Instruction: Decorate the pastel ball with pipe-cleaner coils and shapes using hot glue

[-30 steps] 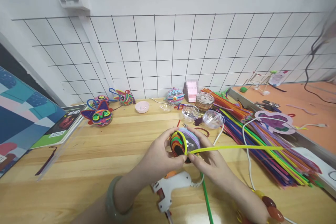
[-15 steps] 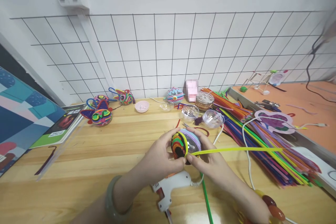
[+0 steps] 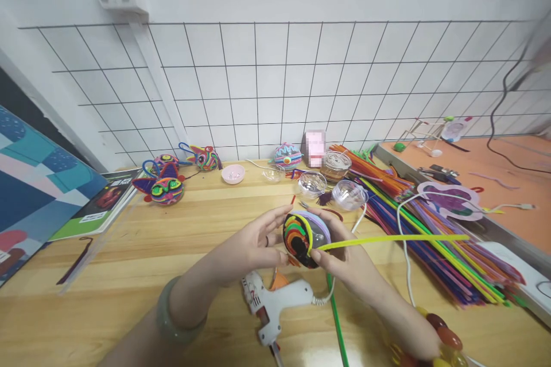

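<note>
A clear plastic ball, partly covered in coiled multicoloured pipe cleaners, is held above the table. My right hand grips its right side, thumb pressing a yellow pipe cleaner against the front. That yellow strip curves over the ball, and its free end sticks out far to the right. At the ball's left side, my left hand has its fingers and thumb apart, close around the ball; whether the fingertips touch it I cannot tell. Below lies a white glue gun. Beside it runs a green pipe cleaner.
Bundles of pipe cleaners spread across the right side. Clear half-shells, a pink bowl and a finished blue-pink ball stand at the back. Decorated balls sit left. A white cable loops among the bundles.
My left hand has loosened and drawn slightly left, its thumb leaving the front of the ball. The ball has turned a little, showing more coiled pattern, and the yellow strip's free end has risen slightly.
</note>
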Available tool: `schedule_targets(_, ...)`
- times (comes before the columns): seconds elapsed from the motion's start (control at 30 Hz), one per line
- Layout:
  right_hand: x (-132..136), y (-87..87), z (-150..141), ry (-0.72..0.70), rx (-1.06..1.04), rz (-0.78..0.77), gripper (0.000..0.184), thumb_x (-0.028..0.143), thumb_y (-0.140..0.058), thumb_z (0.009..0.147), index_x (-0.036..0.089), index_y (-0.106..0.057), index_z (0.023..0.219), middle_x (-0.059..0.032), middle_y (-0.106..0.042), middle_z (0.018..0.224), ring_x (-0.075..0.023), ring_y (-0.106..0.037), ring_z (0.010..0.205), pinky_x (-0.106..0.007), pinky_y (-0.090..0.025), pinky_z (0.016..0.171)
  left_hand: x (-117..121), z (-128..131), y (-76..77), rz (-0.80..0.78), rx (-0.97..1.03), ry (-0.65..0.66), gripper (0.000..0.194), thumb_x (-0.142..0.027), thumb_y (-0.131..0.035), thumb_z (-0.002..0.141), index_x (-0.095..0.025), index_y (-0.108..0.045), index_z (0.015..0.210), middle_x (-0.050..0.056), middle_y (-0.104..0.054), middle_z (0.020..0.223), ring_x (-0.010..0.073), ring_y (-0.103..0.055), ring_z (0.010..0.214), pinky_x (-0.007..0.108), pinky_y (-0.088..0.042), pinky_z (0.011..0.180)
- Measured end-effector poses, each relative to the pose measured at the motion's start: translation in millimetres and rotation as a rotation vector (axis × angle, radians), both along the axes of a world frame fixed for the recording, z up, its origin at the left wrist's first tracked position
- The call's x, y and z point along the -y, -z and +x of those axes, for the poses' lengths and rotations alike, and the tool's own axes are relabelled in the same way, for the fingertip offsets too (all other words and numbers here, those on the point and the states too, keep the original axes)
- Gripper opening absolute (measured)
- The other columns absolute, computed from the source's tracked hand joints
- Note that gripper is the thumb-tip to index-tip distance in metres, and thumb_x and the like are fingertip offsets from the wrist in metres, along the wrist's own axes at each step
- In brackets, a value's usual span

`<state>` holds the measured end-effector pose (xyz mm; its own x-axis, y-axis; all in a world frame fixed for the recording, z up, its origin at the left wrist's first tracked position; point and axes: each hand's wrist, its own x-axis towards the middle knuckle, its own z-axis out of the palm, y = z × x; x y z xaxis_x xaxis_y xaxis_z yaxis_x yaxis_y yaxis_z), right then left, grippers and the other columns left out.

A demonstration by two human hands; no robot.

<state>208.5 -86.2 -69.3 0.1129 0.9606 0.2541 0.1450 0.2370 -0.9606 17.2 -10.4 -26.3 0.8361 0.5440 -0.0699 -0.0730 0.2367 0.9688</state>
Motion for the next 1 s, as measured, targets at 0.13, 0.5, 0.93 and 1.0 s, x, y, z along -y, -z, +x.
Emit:
schedule_targets(0.13, -5, 5.7, 5, -0.028, -0.105, -0.055, 0.057, 0.041, -0.07, 0.074, 0.027, -0.048, 0.125, -0.0076, -0.06, 0.125, -0.0288, -0.052, 0.12, -0.044, -0.042, 0.1, -10, -8, -9.9, 0.121, -0.187, -0.306, 0.05, -0.02, -0.069, 0.07, -0.022, -0.056, 0.118, 0.014, -0.047, 0.14, 0.0265, -0.057, 0.113, 0.036, -0.05, 0.083)
schedule_targets(0.5, -7, 7.0, 3, 0.178, -0.064, -0.054, 0.054, 0.043, -0.068, 0.074, 0.025, -0.051, 0.122, -0.0082, -0.06, 0.123, -0.0287, -0.053, 0.115, -0.045, -0.041, 0.099, 16, 7, -9.3, 0.749, -0.268, -0.41, 0.012, -0.027, -0.064, 0.079, -0.02, -0.072, 0.074, 0.003, -0.073, 0.072, 0.0165, -0.064, 0.067, 0.028, -0.047, 0.064)
schedule_targets(0.93, -2, 2.5, -12, 0.203, -0.047, -0.012, 0.058, 0.035, -0.068, 0.07, 0.022, -0.046, 0.122, -0.0106, -0.059, 0.122, -0.0276, -0.057, 0.11, -0.04, -0.048, 0.092, 23, 21, 19.2, 1.386, -0.278, -0.441, 0.009, -0.014, -0.057, 0.084, -0.015, -0.062, 0.077, 0.004, -0.065, 0.074, 0.0169, -0.059, 0.071, 0.028, -0.046, 0.064)
schedule_targets(1.0, -2, 2.8, -14, 0.214, -0.03, -0.007, 0.059, 0.034, -0.068, 0.07, 0.021, -0.045, 0.123, -0.0108, -0.059, 0.122, -0.0273, -0.058, 0.11, -0.04, -0.048, 0.092, 23, 20, 19.6, 1.416, -0.307, -0.409, 0.011, -0.013, -0.054, 0.086, -0.015, -0.061, 0.077, 0.004, -0.064, 0.074, 0.017, -0.058, 0.071, 0.028, -0.046, 0.063)
